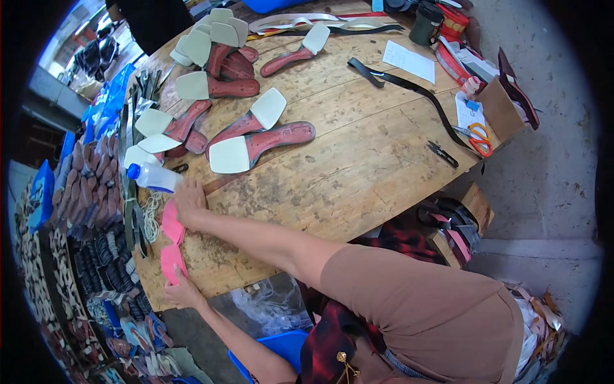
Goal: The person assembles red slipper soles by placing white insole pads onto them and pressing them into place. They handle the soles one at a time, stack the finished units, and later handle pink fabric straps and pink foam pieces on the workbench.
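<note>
Two stacks of thin pink pieces lie at the left end of the wooden table, the upper stack (171, 222) and the lower stack (171, 259). My left hand (183, 292) grips the lower stack at its near edge, thumb on top. Over the right edge of the upper stack, my right hand (190, 203) lies palm down with its fingers stretched toward a white bottle with a blue cap (153, 176); part of that stack is hidden under it. A bundle of pale string (151, 216) sits left of the pink pieces.
Reddish shoe insoles with pale front pads (256, 144) spread over the wooden table (307, 192). To the right are black thread snips (442, 155), orange-handled scissors (478, 137), a black strap (416, 86) and a cardboard box (501, 109). Racks of shoe parts (89, 185) stand left.
</note>
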Motion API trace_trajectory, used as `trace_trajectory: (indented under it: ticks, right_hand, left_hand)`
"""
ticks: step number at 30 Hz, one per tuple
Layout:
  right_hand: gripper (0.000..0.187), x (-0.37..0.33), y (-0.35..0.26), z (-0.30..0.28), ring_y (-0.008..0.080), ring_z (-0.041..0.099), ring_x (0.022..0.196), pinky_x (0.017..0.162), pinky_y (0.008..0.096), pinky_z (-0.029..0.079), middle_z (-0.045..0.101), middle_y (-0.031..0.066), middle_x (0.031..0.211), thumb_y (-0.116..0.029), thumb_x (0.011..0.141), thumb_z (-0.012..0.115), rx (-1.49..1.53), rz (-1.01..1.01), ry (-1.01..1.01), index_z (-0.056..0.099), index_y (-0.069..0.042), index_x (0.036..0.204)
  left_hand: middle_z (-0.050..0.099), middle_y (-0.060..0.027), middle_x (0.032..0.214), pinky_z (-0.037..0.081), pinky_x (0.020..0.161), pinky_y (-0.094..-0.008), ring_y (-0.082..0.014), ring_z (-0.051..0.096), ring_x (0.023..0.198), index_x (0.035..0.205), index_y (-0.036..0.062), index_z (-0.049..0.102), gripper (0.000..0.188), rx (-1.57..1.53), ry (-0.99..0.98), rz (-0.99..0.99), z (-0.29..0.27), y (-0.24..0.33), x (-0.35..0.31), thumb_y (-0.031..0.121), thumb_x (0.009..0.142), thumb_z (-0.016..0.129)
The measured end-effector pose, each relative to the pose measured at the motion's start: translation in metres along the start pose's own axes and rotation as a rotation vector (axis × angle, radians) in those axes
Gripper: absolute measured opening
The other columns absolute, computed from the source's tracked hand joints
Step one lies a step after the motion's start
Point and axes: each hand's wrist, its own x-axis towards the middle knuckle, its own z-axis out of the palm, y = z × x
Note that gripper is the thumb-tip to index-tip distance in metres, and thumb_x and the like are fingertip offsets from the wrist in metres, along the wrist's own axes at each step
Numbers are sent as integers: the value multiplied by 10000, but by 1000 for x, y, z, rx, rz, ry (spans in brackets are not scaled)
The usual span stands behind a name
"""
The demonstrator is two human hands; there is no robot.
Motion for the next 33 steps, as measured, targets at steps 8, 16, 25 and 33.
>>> trace_trajectory:
  ticks: [8, 16, 25, 33]
  right_hand:
    - [509, -17, 33, -29, 360, 597, 1025, 886, 444, 438, 625, 190, 1040, -304, 777, 714, 223, -86, -135, 510, -12, 1140]
    - [412, -215, 221, -250, 158, 600, 799, 712, 310, 484, 622, 79, 842, -227, 833, 738, 334, 117, -62, 528, -65, 1148]
    - [424, -276, 289, -334, 232, 620, 760, 692, 347, 482, 623, 108, 850, -252, 835, 735, 115, 313, 105, 526, -70, 1155]
    - [426, -228, 396, -407, 349, 576, 1026, 858, 439, 453, 607, 176, 1055, -334, 882, 625, -441, 221, 682, 569, -28, 1173]
  left_hand:
    - [602, -203, 1078, 422, 912, -463, -366, 549, 1068, 1115, -17, 570, 690, -214, -92, -6, -10, 9, 7, 553, 769, 750]
    - [562, -181, 1215, 418, 983, -384, -300, 548, 1124, 1230, -42, 507, 620, -680, -218, 134, -18, 11, -9, 270, 788, 811]
    - [542, -154, 1258, 427, 996, -368, -255, 537, 1151, 1289, -33, 515, 632, -892, -660, 367, -57, 86, -147, 137, 762, 821]
    - [552, -134, 1267, 410, 1015, -357, -245, 533, 1168, 1277, -18, 547, 541, -852, -722, 631, -66, 153, -203, 103, 800, 772]
